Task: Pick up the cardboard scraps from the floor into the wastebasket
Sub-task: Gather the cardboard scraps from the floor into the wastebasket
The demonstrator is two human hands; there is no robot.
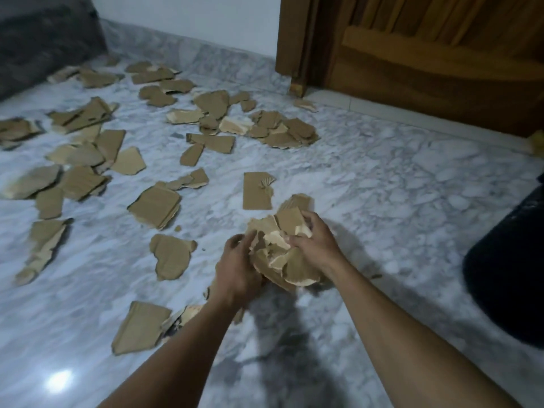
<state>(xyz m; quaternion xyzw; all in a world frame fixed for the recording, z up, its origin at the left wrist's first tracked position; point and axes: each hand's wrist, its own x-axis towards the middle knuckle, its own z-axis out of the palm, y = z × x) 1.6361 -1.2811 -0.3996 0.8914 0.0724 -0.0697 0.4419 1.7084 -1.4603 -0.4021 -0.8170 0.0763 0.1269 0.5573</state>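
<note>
From the head camera, both hands meet in the middle of the scene around a bundle of cardboard scraps [291, 269], lifted a little above the marble floor [382, 187]. The left hand [235, 269] grips the bundle's left side, its fingers curled against the torn edges. The right hand [315, 242] clamps over the top and right side, thumb and fingers pressing the pieces together.

Many loose scraps lie on the floor. A rectangular piece [256, 191] sits just beyond the bundle, a curved piece [172, 256] lies just left of the left hand, and a larger flat piece [141, 326] lies near, beside the left forearm. Farther off, a dense cluster [276, 128] spreads across the middle, with more pieces trailing away to the far left.

The black wastebasket [506, 284] stands at the right edge, partly cut off by the frame and well apart from the hands. A wooden door [441, 69] fills the far right, next to a white wall [191, 19].
</note>
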